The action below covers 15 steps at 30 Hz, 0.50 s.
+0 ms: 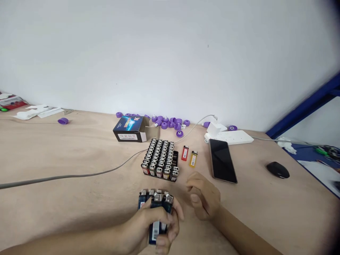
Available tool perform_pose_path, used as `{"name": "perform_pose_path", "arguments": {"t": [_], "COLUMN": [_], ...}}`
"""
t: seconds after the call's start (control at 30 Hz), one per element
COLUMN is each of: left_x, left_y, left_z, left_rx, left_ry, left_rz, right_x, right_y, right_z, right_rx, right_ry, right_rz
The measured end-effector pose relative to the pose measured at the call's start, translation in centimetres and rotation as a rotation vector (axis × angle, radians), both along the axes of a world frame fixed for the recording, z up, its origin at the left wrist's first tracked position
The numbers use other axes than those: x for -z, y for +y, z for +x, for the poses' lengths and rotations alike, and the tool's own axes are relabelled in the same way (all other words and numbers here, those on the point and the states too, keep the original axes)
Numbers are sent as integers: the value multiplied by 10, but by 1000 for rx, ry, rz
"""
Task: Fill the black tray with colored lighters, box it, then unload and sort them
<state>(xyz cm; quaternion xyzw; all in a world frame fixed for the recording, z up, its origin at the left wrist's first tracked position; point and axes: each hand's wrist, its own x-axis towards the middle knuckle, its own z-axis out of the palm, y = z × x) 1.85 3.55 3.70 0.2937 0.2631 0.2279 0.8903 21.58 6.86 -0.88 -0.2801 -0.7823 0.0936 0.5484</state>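
Several dark blue lighters (156, 226) are held in my left hand (152, 219), metal tops up, at the lower middle. To its right, my right hand (204, 196) is raised over the table with fingers curled but apart and nothing visible between them. Beyond both hands stands a black tray (175, 158) packed with rows of upright lighters (160, 156); some slots at its right side hold none. A red lighter (185, 153) and a yellow lighter (193, 159) lie beside the tray.
An open black-blue box (129, 129) lies behind the tray, near scattered purple caps (170, 124). A phone (222, 160), white power strip (239, 137) and black mouse (277, 170) are on the right. A grey cable (101, 173) crosses the left side.
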Motion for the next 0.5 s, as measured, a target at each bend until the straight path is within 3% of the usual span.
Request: {"name": "perform_pose_path", "arguments": {"t": [0.1,0.27,0.5], "left_x": [11,14,26], "left_y": [-2,7,9], "left_z": [3,7,11], "left_rx": [-9,-31,-37], "left_ry": [-41,24,77], "left_rz": [-103,-85,-59], "right_x": [3,-2,-5], "right_y": [-11,-28,-31], "right_z": [-3,-13,-29], "right_rx": [-35,-109,-85], "right_ry": [-13,5,69], "right_rz": [-106,-515,-882]}}
